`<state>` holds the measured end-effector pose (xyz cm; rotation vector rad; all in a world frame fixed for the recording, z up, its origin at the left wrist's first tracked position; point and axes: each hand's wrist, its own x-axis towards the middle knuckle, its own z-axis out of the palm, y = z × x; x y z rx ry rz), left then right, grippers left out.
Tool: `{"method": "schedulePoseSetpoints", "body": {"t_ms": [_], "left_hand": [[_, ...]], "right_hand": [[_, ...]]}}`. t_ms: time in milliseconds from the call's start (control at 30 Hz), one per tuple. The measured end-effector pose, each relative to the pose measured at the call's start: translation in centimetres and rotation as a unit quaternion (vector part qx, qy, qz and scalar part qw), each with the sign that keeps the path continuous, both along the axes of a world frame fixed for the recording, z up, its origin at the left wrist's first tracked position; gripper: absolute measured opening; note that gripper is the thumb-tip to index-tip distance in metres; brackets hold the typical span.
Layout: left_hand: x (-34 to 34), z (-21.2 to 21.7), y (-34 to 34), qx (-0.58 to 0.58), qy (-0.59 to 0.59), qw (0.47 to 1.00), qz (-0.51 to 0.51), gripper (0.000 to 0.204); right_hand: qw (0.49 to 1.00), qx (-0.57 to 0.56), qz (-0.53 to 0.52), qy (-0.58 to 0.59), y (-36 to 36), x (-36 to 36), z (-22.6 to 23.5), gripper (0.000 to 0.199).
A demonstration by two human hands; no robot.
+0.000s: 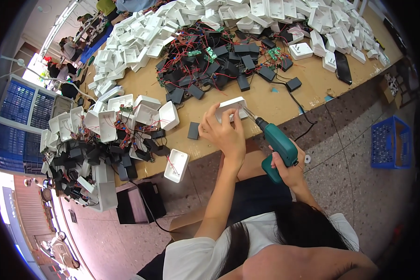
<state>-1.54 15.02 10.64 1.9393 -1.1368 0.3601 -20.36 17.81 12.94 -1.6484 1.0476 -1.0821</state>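
Observation:
My left hand [225,133] grips a white plastic box shell [225,115] at the near edge of the table, its fingers curled over the shell's rim. My right hand [289,170] is wrapped round the handle of a green electric screwdriver [280,142]. The screwdriver's thin bit reaches the right side of the shell; whether a screw sits at its tip is too small to tell. Left of my left hand lies a small black block [193,130]. Further left, an open white shell [176,165] with a red wire inside sits at the table edge.
Black blocks with red wires and green circuit boards [210,60] are heaped mid-table. Behind them pile many white shells [140,39]. A phone [343,67] lies at the right edge. A blue crate [390,142] and a black bin [140,203] stand on the floor. Other people work far left.

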Motion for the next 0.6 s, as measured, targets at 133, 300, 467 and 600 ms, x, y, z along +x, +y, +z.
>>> {"method": "schedulePoseSetpoints", "body": {"t_ms": [133,300,467,600], "left_hand": [[1.2,-0.3,1.6,0.006,-0.018,1.000,-0.022,0.014],[2.3,-0.7,3.4,0.055,0.031,0.988,-0.143,0.012],[3.1,-0.3,2.6,0.026,-0.020,0.985,-0.167,0.014],[3.5,-0.4,1.5,-0.006,-0.067,0.982,-0.176,0.015]], "right_hand": [[0.997,0.059,0.002,-0.051,-0.2,0.6,-0.1,0.014],[0.996,0.073,0.007,-0.054,-0.1,0.2,-1.2,0.013],[0.996,0.067,0.023,-0.047,0.2,-0.4,-1.3,0.012],[0.996,0.069,0.019,-0.046,0.7,-0.5,-0.4,0.012]]}}
